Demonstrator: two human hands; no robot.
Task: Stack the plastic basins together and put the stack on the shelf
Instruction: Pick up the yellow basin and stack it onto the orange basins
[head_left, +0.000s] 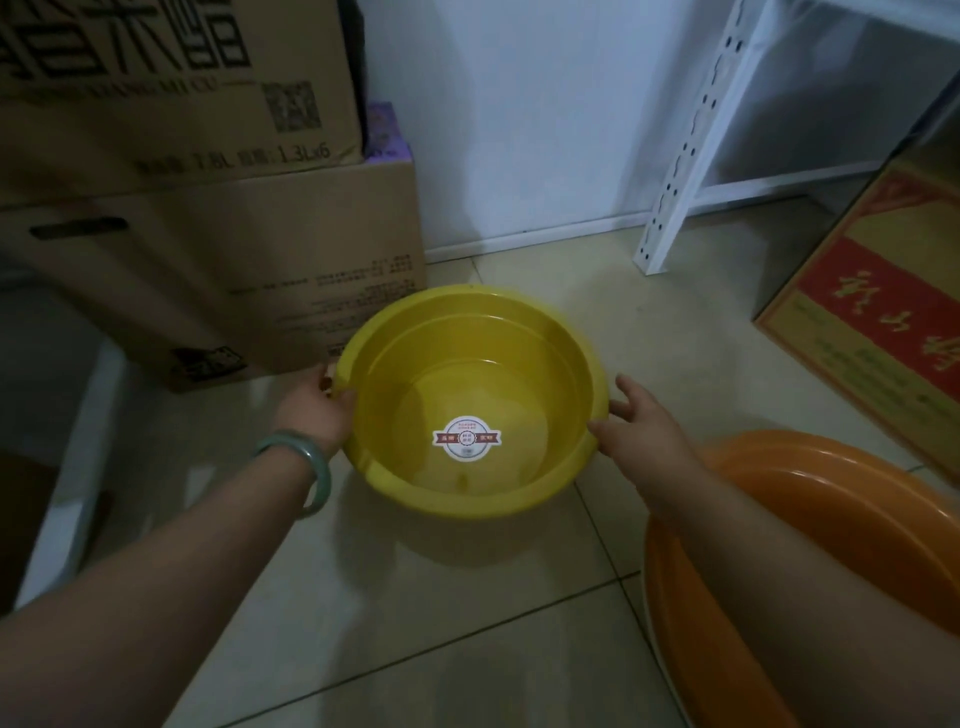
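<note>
A yellow plastic basin (470, 358) with a round sticker on its bottom sits just above the tiled floor in the middle of the view. My left hand (317, 405) grips its left rim, thumb over the edge. At the right rim is my right hand (631, 421), fingers spread and touching the edge, not clearly closed on it. An orange basin (810, 499) lies on the floor at the lower right, partly hidden under my right forearm. The white metal shelf (685, 150) stands at the upper right.
Stacked cardboard boxes (218, 270) stand close behind the yellow basin on the left. A red and gold carton (878, 332) sits at the right under the shelf. The white wall (519, 130) is behind. Tiled floor (467, 623) lies in front.
</note>
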